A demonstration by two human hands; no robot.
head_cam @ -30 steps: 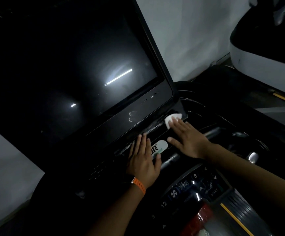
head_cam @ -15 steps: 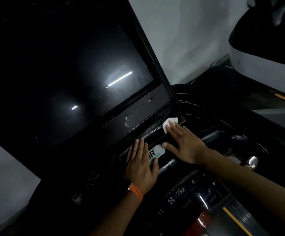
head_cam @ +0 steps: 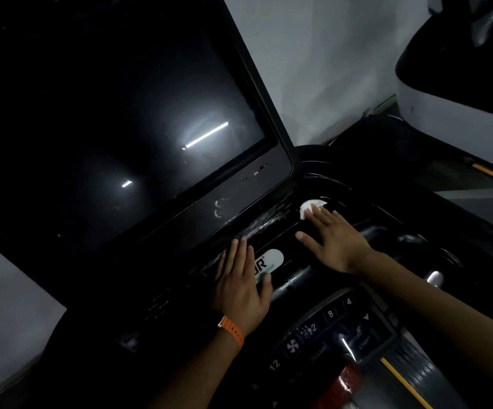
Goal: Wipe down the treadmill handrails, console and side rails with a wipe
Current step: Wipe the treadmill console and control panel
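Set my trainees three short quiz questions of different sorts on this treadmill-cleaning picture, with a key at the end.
1. True or false: the white wipe lies under the fingertips of the right hand.
2. The left hand rests flat on: A. the console below the screen; B. a handrail; C. the START button.
3. Fill in: the wrist strap on the left arm is ___ in colour.
Key: 1 true; 2 A; 3 orange.
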